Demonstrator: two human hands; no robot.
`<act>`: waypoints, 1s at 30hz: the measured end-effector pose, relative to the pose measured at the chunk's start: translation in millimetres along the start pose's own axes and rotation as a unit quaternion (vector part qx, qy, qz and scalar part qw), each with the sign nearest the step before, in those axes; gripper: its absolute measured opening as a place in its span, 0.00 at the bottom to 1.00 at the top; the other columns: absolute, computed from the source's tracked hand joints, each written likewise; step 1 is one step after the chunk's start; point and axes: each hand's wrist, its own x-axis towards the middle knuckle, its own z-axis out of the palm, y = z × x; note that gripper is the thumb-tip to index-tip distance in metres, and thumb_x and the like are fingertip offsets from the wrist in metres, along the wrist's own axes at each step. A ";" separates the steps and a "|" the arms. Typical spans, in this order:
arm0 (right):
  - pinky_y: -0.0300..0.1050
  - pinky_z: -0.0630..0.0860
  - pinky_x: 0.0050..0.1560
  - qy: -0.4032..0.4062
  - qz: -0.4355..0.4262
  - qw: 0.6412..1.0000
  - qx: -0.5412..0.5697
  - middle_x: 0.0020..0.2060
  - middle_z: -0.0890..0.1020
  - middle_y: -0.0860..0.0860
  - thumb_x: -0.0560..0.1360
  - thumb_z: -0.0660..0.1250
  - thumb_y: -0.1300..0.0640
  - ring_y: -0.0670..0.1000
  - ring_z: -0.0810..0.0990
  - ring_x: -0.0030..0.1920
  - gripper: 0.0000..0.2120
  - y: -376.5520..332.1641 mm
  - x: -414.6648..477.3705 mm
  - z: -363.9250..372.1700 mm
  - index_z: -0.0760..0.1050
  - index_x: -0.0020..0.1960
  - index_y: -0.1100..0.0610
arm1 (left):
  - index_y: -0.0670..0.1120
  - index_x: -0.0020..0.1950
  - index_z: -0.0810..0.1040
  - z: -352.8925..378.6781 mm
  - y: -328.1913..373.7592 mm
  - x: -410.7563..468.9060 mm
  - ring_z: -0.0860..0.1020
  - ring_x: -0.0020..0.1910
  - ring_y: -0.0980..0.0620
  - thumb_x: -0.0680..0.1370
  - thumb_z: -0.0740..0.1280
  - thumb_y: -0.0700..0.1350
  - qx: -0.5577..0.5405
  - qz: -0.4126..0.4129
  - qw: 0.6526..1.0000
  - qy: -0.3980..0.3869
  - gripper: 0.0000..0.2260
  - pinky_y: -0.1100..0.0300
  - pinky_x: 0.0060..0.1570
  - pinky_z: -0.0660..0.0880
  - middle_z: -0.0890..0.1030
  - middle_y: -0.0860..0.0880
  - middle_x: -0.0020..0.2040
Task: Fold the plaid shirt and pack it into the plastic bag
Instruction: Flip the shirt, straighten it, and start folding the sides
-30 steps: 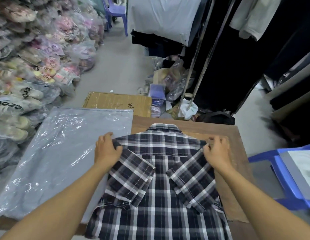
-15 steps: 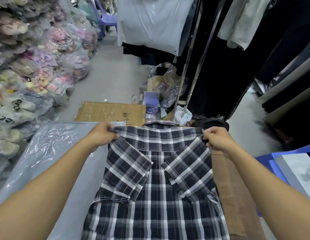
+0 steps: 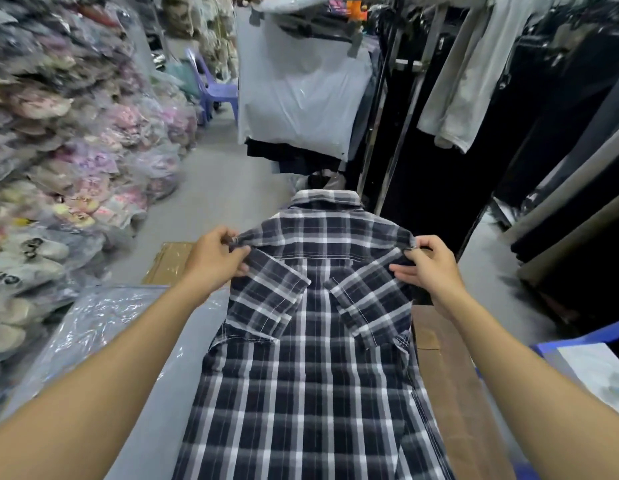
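Observation:
The plaid shirt, dark blue with white checks, hangs in front of me with its back toward me, both short sleeves folded inward and the collar at the top. My left hand pinches its left shoulder, and my right hand pinches the right shoulder. The shirt's upper part is raised off the wooden table; its lower part trails down out of view. A clear plastic bag lies flat on the left, partly hidden behind my left forearm.
Stacks of bagged goods fill the left side. A flat cardboard box lies beyond the table. Dark garments hang on a metal rack to the right. A blue plastic chair with white packets stands at the right edge.
Both hands have lifted the shirt by its shoulders from lying flat on the table to hanging upright. The view has tilted upward with it.

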 end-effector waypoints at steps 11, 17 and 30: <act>0.51 0.68 0.42 -0.256 0.217 0.941 0.038 0.48 0.84 0.66 0.68 0.59 0.39 0.58 0.74 0.46 0.29 159.3 -77.0 -59.3 0.82 0.39 0.65 | 0.37 0.50 0.83 -48.4 -136.7 -93.4 0.82 0.49 0.49 0.65 0.82 0.43 0.002 -0.190 0.896 -0.402 0.19 0.57 0.55 0.78 0.85 0.41 0.51; 0.50 0.74 0.43 -0.266 0.257 0.929 0.011 0.39 0.83 0.63 0.56 0.75 0.36 0.54 0.78 0.37 0.28 154.2 -94.4 -76.4 0.72 0.29 0.61 | 0.41 0.39 0.79 -48.1 -154.8 -99.9 0.79 0.34 0.47 0.64 0.80 0.58 -0.045 -0.307 0.889 -0.336 0.22 0.53 0.42 0.80 0.79 0.43 0.35; 0.53 0.80 0.57 -0.247 0.277 0.927 -0.047 0.56 0.86 0.51 0.68 0.79 0.50 0.54 0.85 0.56 0.31 135.7 -87.6 -52.3 0.73 0.68 0.50 | 0.40 0.51 0.75 3.6 -143.4 -69.2 0.77 0.50 0.48 0.72 0.75 0.56 0.052 -0.261 0.945 -0.192 0.22 0.54 0.53 0.75 0.80 0.45 0.54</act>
